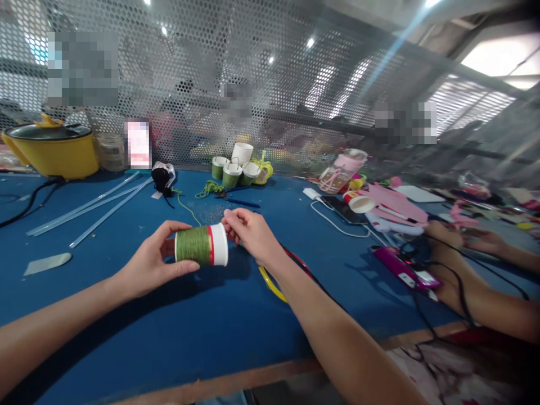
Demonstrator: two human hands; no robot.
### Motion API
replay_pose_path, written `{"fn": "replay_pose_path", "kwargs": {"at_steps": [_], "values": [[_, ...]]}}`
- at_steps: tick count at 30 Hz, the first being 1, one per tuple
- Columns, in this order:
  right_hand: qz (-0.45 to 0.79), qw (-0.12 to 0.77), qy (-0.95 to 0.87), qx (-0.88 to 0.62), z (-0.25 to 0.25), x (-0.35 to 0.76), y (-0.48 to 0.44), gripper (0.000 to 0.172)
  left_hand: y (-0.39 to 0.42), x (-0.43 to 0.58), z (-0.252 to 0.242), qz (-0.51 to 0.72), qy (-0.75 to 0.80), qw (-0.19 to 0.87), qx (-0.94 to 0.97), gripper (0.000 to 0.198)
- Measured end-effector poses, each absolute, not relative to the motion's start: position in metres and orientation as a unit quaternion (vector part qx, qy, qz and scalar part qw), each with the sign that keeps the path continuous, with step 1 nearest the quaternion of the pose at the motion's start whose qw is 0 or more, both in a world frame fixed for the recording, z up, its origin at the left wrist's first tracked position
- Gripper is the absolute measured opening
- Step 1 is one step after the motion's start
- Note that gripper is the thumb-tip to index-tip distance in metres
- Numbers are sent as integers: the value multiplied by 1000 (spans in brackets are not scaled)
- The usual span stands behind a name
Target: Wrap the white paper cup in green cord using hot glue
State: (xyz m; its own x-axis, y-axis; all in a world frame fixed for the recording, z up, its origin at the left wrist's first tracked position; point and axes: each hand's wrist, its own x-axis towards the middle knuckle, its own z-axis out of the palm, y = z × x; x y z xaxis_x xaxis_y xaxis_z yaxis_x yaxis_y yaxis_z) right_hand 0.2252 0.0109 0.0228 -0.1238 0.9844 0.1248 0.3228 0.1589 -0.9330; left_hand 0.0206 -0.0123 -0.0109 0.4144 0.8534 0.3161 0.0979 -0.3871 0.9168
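Observation:
My left hand (162,256) is wrapped round a paper cup (198,246) that lies on its side above the table. Green yarn is wound around most of the cup, leaving a red strip and a white band uncovered at its right end. Close to that right end, my right hand (248,230) has its fingers pinched together; what they hold, if anything, is hidden. A thin strand of green yarn (188,205) trails from behind the cup toward a black ball-shaped thing (161,177) at the back.
Several small green-and-white cups (232,173) stand at the back by a perforated metal screen, with pliers (240,201) before them. Glue sticks (105,205) lie left, near a yellow pot (54,147). A yellow-handled tool (272,284) lies under my right forearm. A co-worker's arm (476,292) and a purple device (400,267) are right.

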Motion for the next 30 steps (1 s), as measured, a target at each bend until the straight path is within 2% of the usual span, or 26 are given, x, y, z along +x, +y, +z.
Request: {"fn": "replay_pose_path", "kwargs": {"at_steps": [4, 8, 13, 19, 24, 27, 30], "values": [[402, 384, -685, -470, 30, 221, -2, 38, -8, 24, -6, 442, 383, 495, 643, 46], [465, 333, -695, -436, 29, 215, -9, 33, -8, 25, 0, 412, 403, 534, 618, 43], [471, 338, -680, -450, 24, 214, -7, 31, -9, 24, 3, 383, 386, 557, 628, 47], [473, 352, -674, -446, 24, 214, -8, 31, -8, 22, -6, 401, 357, 525, 660, 43], [496, 375, -632, -463, 23, 214, -8, 34, -7, 22, -15, 420, 323, 451, 718, 50], [463, 375, -660, -458, 25, 215, -10, 29, -6, 22, -13, 424, 318, 499, 686, 54], [438, 349, -699, -445, 31, 217, -12, 21, -7, 23, -9, 400, 333, 552, 652, 50]]}}
